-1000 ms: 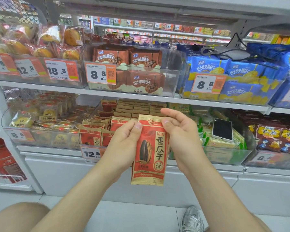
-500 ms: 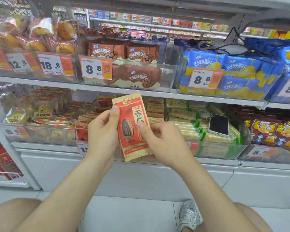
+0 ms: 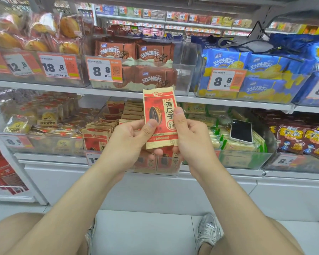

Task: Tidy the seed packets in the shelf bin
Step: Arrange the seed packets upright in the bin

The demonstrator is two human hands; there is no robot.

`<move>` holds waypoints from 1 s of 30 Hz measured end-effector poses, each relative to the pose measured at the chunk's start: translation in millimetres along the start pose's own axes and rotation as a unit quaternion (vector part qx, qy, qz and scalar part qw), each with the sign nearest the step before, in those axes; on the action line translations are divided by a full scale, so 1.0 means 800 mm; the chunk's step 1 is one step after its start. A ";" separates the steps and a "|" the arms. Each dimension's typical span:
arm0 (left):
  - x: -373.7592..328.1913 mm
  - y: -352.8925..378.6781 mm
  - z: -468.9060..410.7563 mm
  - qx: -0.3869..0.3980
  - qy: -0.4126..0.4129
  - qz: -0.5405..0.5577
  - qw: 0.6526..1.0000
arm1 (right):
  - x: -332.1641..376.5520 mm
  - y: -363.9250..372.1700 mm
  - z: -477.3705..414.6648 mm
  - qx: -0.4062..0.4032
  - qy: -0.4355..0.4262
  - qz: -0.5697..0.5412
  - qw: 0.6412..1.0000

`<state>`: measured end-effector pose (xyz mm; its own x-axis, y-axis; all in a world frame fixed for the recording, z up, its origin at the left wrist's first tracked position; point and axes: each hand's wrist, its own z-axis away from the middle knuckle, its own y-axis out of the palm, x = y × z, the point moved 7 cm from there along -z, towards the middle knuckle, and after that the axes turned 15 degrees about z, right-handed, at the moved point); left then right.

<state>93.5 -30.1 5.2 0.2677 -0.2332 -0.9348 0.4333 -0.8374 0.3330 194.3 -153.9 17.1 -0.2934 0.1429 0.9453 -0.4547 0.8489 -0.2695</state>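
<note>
We see the left thumb and fingers pinching the lower left part of one seed packet, thumb on the printed front and the other fingers behind it. The right fingers pinch the right edge of the same packet, with the thumb lying flat on the front. So the left hand and the right hand hold the packet together. One fingertip shows just under the packet's bottom edge.

The packet is red and beige with a dark seed drawn on it. It stands upright in the air, front side to us, over the front part of the clear shelf bin. In the bin, more packets of the same kind lie in rows, some standing against the front wall and some leaning.

In the bin just to the right, a phone lies screen up on green and yellow packs. On the shelf above stand brown biscuit bags and blue bags, with price tags in front. Below, a grey shoe rests on the floor.
</note>
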 end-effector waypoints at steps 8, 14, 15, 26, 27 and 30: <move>-0.002 0.000 0.003 0.018 -0.015 -0.013 1.000 | 0.008 -0.002 -0.003 -0.033 -0.083 0.086 0.992; -0.014 -0.027 0.002 0.021 -0.009 -0.099 0.995 | 0.018 0.007 -0.003 -0.009 -0.193 0.179 0.965; -0.016 -0.032 0.001 0.021 -0.006 -0.097 0.995 | 0.017 0.011 -0.004 0.015 -0.168 0.128 0.977; -0.098 -0.102 -0.015 -0.135 0.208 -0.394 0.885 | 0.059 0.031 -0.032 -0.088 -0.202 0.198 0.955; -0.102 -0.115 -0.018 -0.159 0.200 -0.395 0.882 | 0.059 0.031 -0.036 -0.108 -0.200 0.193 0.954; -0.090 -0.135 -0.029 -0.125 0.142 -0.451 0.872 | 0.042 0.048 -0.045 -0.100 -0.189 0.174 0.961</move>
<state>47.3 89.0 39.7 -0.0921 0.6259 -0.7745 0.7429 -0.4747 -0.4720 197.4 -98.2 45.5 -0.6993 0.2726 0.6608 -0.1146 0.8697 -0.4801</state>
